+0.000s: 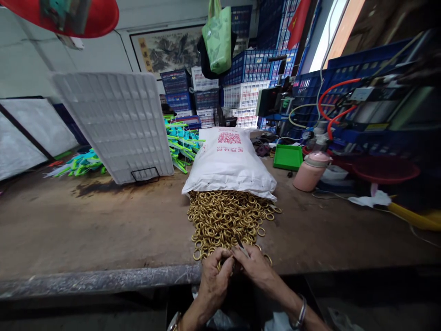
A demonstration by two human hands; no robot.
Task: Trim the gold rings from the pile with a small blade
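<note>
At the table's front edge, my left hand (217, 273) is closed with thumb and fingers pinched around what looks like a brass-coloured ring (219, 265), mostly hidden by the fingers. Right beside it, my right hand (253, 264) grips a slim metal blade-like tool (242, 247); its dark tip points away from me over the rings. Both hands meet at the fingertips. Just beyond them spreads a heap of brass-coloured rings (223, 216), spilling from the mouth of a white woven sack (230, 161) with red print that lies on its side.
The wooden table (103, 220) has a plastic-wrapped front edge. A white ribbed panel (117, 128) stands at the left, near green and blue plastic pieces (181, 142). On the right are a green tray (288, 157), a pink bottle (312, 172) and a machine with red hoses (365, 101).
</note>
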